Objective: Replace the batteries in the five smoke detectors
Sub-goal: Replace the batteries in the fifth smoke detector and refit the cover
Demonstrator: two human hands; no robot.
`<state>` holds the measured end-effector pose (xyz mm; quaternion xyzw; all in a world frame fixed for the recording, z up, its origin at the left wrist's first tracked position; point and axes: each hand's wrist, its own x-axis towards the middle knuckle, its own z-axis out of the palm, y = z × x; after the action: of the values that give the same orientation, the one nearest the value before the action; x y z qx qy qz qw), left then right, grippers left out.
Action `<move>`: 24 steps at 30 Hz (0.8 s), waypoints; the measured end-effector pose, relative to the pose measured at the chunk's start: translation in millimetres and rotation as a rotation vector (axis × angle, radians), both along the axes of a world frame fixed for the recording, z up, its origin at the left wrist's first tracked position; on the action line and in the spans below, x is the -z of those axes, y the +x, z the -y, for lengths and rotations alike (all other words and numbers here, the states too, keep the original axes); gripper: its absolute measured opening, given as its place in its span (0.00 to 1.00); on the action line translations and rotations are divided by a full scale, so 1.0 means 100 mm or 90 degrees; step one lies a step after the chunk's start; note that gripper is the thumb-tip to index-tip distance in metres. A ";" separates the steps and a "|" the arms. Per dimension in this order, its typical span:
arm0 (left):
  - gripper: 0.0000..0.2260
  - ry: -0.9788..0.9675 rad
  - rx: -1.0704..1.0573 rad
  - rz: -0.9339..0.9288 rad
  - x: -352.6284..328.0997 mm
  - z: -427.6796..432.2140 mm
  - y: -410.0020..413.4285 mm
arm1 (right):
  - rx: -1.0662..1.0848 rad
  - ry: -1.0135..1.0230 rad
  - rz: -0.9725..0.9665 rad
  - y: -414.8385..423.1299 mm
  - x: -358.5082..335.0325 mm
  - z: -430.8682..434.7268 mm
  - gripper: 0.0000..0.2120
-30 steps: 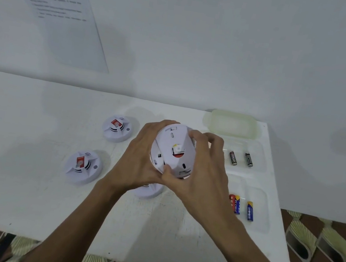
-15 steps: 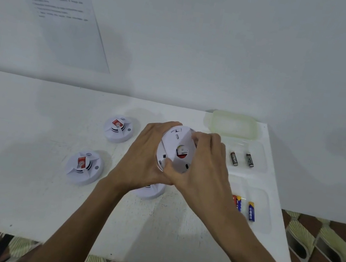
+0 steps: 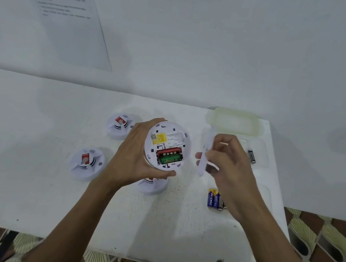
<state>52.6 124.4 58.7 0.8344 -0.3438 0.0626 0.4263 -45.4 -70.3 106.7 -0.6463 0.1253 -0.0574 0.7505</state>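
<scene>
**Inventory, items in view**

- Smoke detectors: 4.
  - 3 on the table (image 3: 26, 176): far detector (image 3: 120, 125), left detector (image 3: 87, 163), and near detector (image 3: 152, 185), which is partly hidden.
  - 1 open detector (image 3: 167, 138), in the left hand (image 3: 135, 154).
- Detached cover (image 3: 209, 140): 1, in the right hand (image 3: 233, 173).
- Batteries in the open detector's compartment: 2, namely 1 red cell (image 3: 168, 152) and 1 green cell (image 3: 169, 159).
- Loose batteries:
  - 1 black battery (image 3: 251, 156).
  - 2 blue-and-yellow batteries (image 3: 213, 198). Any further cells behind the right hand cannot be counted.
- Plastic trays: 3, namely 1 frosted tray (image 3: 237, 118), 1 far clear tray (image 3: 263, 149) and 1 near clear tray (image 3: 268, 194).
- Printed sheet (image 3: 68, 14): 1.
- Hands: 2.
</scene>
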 end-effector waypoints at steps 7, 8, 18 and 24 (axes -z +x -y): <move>0.41 -0.020 -0.007 -0.033 0.04 -0.12 -0.01 | 0.067 0.235 -0.155 -0.16 0.35 0.00 0.04; 0.42 -0.016 -0.012 -0.033 0.04 -0.14 -0.02 | 0.082 0.157 -0.180 -0.18 0.43 -0.03 0.03; 0.43 -0.004 -0.015 -0.030 0.05 -0.21 -0.09 | 0.033 -0.563 -0.154 -0.17 1.11 -0.39 0.09; 0.42 0.001 -0.012 -0.042 0.04 -0.24 -0.15 | -0.053 -0.754 -0.113 -0.19 1.30 -0.48 0.18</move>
<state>38.0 148.0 54.5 0.8394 -0.3220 0.0389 0.4362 -64.0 -22.3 -22.8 -0.9613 0.1085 -0.0340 0.2511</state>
